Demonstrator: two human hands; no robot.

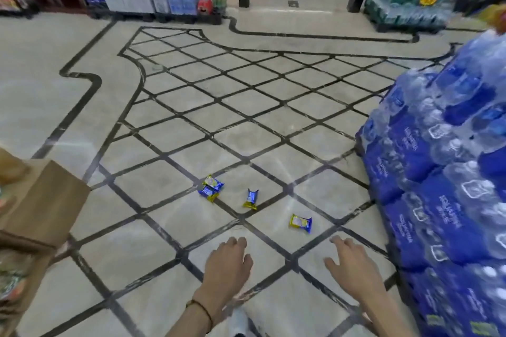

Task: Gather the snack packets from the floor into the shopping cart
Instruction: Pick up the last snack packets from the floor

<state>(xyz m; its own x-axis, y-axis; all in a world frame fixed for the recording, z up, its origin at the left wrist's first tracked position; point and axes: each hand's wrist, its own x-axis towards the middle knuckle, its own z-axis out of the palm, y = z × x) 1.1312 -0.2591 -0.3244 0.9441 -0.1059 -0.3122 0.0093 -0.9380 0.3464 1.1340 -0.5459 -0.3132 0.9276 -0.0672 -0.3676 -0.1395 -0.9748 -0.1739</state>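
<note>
On the floor (pixel 169 145) just ahead of the person, four snack packets (pixel 251 199) lie ungathered, two of them touching. The left hand (pixel 228 262) and right hand (pixel 351 264) hover empty, fingers loosely spread. No shopping cart shows, so the gathering looks barely begun.

Bright, even light is given from overhead, and shadows are kept faint. Pale streaks of glare are reflected off the polished floor (pixel 175 107) at lower centre. Motion blur is seen throughout, strongest on the water-bottle packs (pixel 443 172) at the right edge and the cardboard box (pixel 41 200) at lower left. Lines are bowed toward the edges by wide-angle distortion.
</note>
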